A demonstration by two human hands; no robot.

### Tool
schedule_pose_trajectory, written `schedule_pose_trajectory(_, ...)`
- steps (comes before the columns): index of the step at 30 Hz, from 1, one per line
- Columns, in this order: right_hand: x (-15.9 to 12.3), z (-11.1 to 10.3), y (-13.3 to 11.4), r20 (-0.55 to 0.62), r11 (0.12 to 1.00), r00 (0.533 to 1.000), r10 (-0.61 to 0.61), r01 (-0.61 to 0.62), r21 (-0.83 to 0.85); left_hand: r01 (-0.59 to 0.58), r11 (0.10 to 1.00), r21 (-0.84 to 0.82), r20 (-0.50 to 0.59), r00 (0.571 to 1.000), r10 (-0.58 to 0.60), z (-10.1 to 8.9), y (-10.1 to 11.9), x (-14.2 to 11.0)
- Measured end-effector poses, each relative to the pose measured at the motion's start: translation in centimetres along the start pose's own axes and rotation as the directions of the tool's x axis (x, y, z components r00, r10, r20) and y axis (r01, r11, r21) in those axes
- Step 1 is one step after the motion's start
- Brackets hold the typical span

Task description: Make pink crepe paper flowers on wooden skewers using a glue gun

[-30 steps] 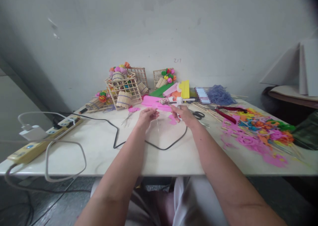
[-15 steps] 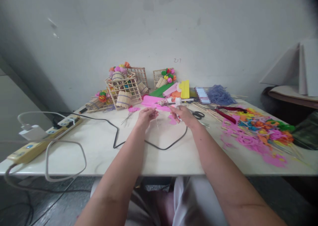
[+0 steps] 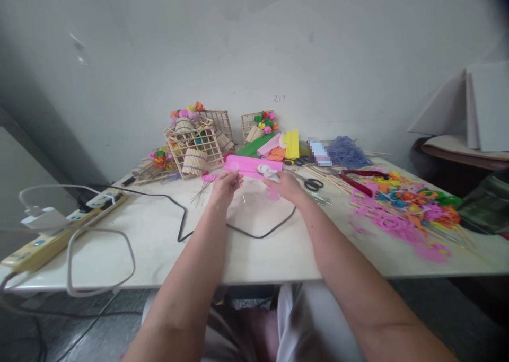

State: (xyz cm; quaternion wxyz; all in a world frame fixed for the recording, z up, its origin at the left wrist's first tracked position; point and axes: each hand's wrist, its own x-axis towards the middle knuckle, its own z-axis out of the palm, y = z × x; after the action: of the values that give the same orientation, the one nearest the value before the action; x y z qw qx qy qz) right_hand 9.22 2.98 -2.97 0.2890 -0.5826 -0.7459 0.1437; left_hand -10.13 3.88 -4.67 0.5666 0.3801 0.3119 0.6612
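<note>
My left hand (image 3: 228, 186) is closed in a pinch on a thin wire (image 3: 244, 196), which hangs down from the fingertips. Any small piece at the wire's top is too blurred to make out. My right hand (image 3: 287, 187) is wrapped round a white glue gun (image 3: 267, 170), its front end turned toward the left hand. A black cord (image 3: 258, 238) runs across the table up to the right hand. Just behind both hands lies a sheet of pink crepe paper (image 3: 248, 164). Several loose wires (image 3: 198, 193) and pink paper pieces (image 3: 209, 177) are left of my left hand.
Stick baskets (image 3: 199, 147) with paper flowers stand at the back left. Black scissors (image 3: 314, 184), red-handled pliers (image 3: 356, 184), purple yarn (image 3: 350, 151) and a heap of paper scraps (image 3: 413, 208) lie rightward. A yellow power strip (image 3: 59, 240) sits along the left edge.
My right hand has brought the glue gun round, so its white body now lies nearer the left hand and the long stick behind it no longer shows. The view has shifted slightly.
</note>
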Motion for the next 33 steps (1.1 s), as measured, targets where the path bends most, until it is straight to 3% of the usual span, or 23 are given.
schedule_pose_trajectory(8, -0.6, 1.0, -0.6, 0.08, 0.928, 0.993, -0.09, 0.112, -0.354, -0.027, 0.994, -0.11, -0.003, 1.0, 0.027, 0.5, 1.8, -0.5)
schedule_pose_trajectory(15, -1.1, 3.7, -1.8, 0.078, 0.887, 0.978, -0.194, 0.209, -0.412, 0.001, 0.992, -0.126, 0.083, 0.996, 0.01, 1.0, 2.4, -0.9)
schedule_pose_trajectory(22, -1.7, 4.9, -3.0, 0.132, 0.865, 0.97, -0.203, 0.241, -0.441, -0.031, 1.0, -0.001, 0.107, 0.994, 0.031, 1.9, 2.2, -1.4)
schedule_pose_trajectory(29, -1.8, 3.4, -3.1, 0.15, 0.876, 0.971, -0.186, 0.233, -0.422, -0.071, 0.995, 0.072, 0.173, 0.983, 0.058, 2.1, 1.6, -1.5)
schedule_pose_trajectory(33, -1.0, 1.2, -1.5, -0.021, 0.939, 0.994, -0.106, 0.093, -0.331, -0.067, 0.994, 0.091, 0.183, 0.982, 0.05, 2.2, 1.1, -1.5)
